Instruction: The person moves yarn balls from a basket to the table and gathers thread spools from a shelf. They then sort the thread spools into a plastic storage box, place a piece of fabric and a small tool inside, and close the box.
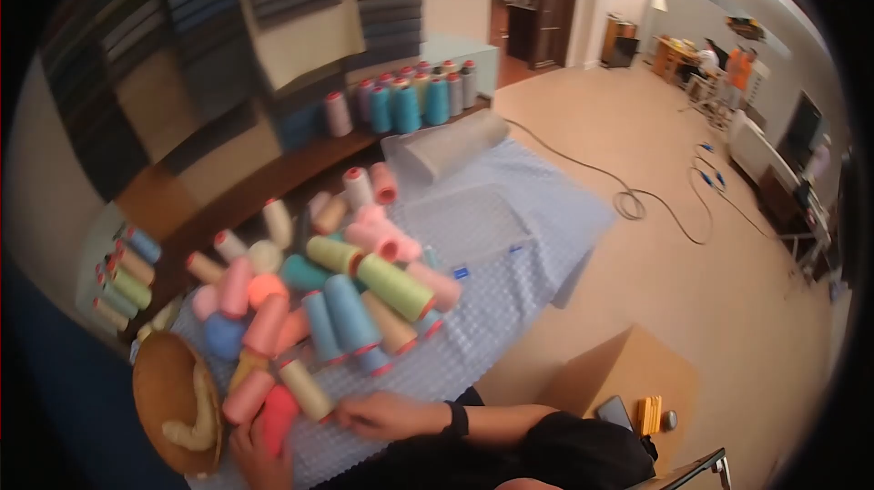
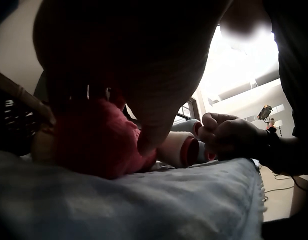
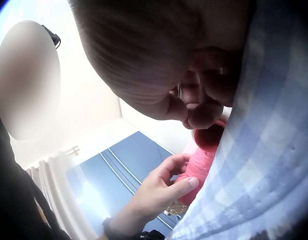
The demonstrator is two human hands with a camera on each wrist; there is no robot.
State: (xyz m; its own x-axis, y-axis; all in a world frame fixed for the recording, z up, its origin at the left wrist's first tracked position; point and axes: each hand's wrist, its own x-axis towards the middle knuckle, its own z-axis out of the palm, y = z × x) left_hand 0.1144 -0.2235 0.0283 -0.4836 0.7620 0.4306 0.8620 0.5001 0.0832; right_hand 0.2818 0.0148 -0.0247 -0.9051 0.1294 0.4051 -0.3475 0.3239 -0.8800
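My left hand [image 1: 259,450] grips a bright pink-red ball of yarn [image 1: 280,414] at the front left of the table. In the left wrist view this yarn [image 2: 101,145] looks fuzzy and rests low on the cloth, the thumb along its side. My right hand [image 1: 391,415] is to the right, fingers curled and thumb against the fingertips, right at the red end of a cream yarn cone [image 1: 306,390]. No object shows within its fingers in the right wrist view. A pink cone [image 1: 248,396] lies just behind the left hand.
Several yarn cones [image 1: 350,312] and balls are heaped on the checked blue cloth [image 1: 492,308]. A wicker basket [image 1: 150,390] with a cream yarn piece [image 1: 202,413] stands at left. Upright cones [image 1: 407,107] line the back shelf. A cardboard box [image 1: 628,362] is at right, bearing a phone [image 1: 614,411].
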